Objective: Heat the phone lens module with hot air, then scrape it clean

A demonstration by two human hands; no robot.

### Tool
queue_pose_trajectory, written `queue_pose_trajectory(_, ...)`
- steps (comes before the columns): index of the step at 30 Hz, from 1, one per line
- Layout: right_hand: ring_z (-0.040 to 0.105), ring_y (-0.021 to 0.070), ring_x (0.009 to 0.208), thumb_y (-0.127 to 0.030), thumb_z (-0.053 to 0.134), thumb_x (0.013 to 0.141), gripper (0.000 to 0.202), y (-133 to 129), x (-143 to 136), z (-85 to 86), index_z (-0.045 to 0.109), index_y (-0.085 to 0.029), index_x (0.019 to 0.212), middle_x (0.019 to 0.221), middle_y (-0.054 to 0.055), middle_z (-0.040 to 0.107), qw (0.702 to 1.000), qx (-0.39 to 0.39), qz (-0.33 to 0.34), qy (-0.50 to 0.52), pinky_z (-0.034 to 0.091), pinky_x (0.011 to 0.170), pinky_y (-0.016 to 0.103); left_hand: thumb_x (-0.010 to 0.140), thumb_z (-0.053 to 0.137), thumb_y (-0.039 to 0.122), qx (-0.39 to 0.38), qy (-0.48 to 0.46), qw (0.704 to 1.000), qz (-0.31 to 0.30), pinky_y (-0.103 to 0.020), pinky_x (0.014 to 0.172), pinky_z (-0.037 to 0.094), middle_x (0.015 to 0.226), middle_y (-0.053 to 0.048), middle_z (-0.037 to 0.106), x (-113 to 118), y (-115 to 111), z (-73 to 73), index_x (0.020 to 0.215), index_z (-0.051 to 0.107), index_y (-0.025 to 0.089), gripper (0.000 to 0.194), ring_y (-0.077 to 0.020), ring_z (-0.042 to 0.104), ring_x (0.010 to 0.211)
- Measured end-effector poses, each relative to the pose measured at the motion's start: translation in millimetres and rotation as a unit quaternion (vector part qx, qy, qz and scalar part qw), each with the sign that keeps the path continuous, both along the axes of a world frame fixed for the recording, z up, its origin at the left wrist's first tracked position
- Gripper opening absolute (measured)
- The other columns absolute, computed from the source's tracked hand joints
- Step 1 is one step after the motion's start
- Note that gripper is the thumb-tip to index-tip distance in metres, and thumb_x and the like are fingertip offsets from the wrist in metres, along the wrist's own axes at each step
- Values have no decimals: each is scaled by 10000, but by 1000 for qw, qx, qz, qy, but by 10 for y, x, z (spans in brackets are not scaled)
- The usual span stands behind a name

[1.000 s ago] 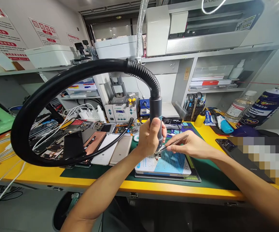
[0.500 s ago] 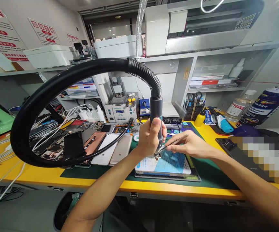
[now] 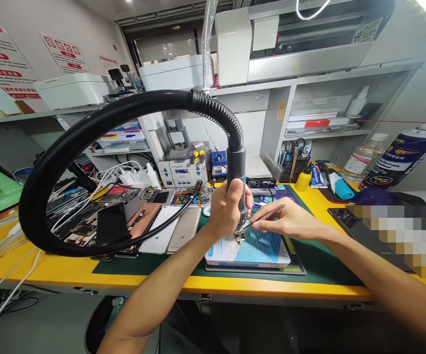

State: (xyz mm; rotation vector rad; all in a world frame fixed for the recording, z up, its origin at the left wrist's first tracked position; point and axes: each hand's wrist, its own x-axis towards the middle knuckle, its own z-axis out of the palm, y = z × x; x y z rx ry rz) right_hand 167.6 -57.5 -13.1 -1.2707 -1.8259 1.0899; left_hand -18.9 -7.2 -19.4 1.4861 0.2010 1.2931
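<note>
My left hand (image 3: 227, 206) is wrapped round the dark handle of a hot air gun (image 3: 236, 164), held upright with its nozzle down. A thick black hose (image 3: 113, 110) loops from its top to the left. My right hand (image 3: 284, 219) pinches metal tweezers (image 3: 269, 213), whose tips reach close beside the nozzle. Just below the nozzle, a small metallic part (image 3: 239, 240) lies on a white and blue box (image 3: 260, 250). The exact contact at the tweezer tips is too small to tell.
Several phones (image 3: 159, 228) lie left of the box on the green mat (image 3: 135, 265). Behind stands a white control station (image 3: 183, 172). At the right are a yellow bottle (image 3: 302, 181), a spray can (image 3: 400, 155), a clear bottle (image 3: 363, 160) and a dark device (image 3: 367, 246).
The whole view has shifted slightly. Both hands, the hot air gun and the tweezers keep nearly the same places over the box.
</note>
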Motion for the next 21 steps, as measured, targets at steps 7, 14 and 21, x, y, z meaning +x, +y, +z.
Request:
queue_pose_trajectory(7,681,203,659,-442,850,803,325,0,-5,4,891,-150,940,771,92,810,1000,-1,1,0,547,606,321,1045,587,488,-9,11,1000,4,-215,492,483,668,51,590,-10,3,13,896,650,145,379,-78,542,508)
queue_pose_trajectory(14,666,197,639,-436,852,803,318,-2,-10,6,891,-150,935,727,83,794,1000,0,-1,-4,521,575,308,1046,577,504,-11,4,1000,6,-216,489,479,659,53,584,-7,-9,20,891,645,146,396,-76,531,497)
queue_pose_trajectory(21,681,212,657,-455,850,803,333,-2,7,-8,889,-152,937,760,93,806,1000,1,-4,-6,546,589,325,1046,578,501,-10,5,1000,9,-215,488,477,660,53,586,-11,-15,19,889,645,147,394,-75,528,495)
